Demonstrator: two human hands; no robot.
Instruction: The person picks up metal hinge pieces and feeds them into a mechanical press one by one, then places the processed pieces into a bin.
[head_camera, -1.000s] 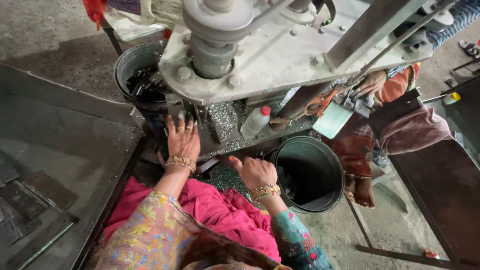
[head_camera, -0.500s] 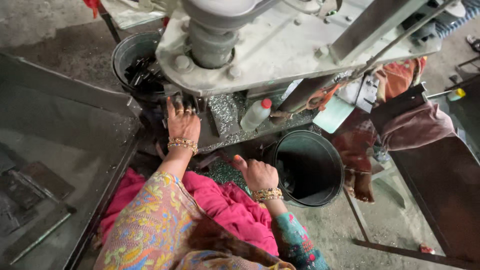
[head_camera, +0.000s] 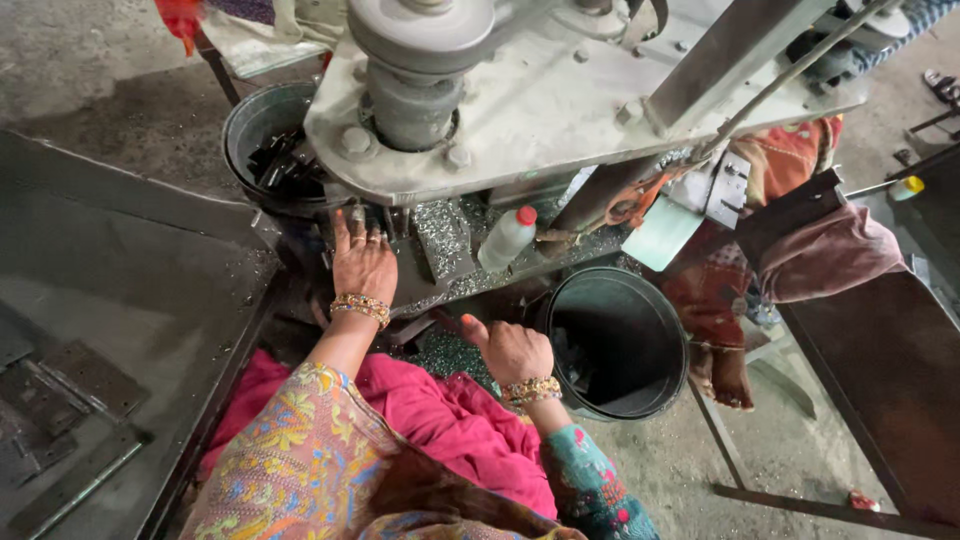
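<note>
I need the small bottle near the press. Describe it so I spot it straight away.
Start at the big grey press head at the top of the view. Beneath its front edge lies a bed strewn with shiny metal chips, right of the left hand. The small bottle lies tilted there, just above the empty dark bucket: translucent white, the only thing with a red cap.

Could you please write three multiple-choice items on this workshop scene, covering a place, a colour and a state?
1. Where is the left hand?
A. flat on the bed under the press
B. inside the near bucket
C. on the floor

2. What colour is the cap of the plastic bottle?
A. blue
B. red
C. green

3. How is the right hand?
A. spread flat
B. gripping the bottle
C. loosely curled, thumb up

Answers: 1 A, the fingers reach under the machine's plate; 2 B, a red cap tops the white bottle; 3 C, it is closed beside the near bucket, and nothing shows in it.
</note>
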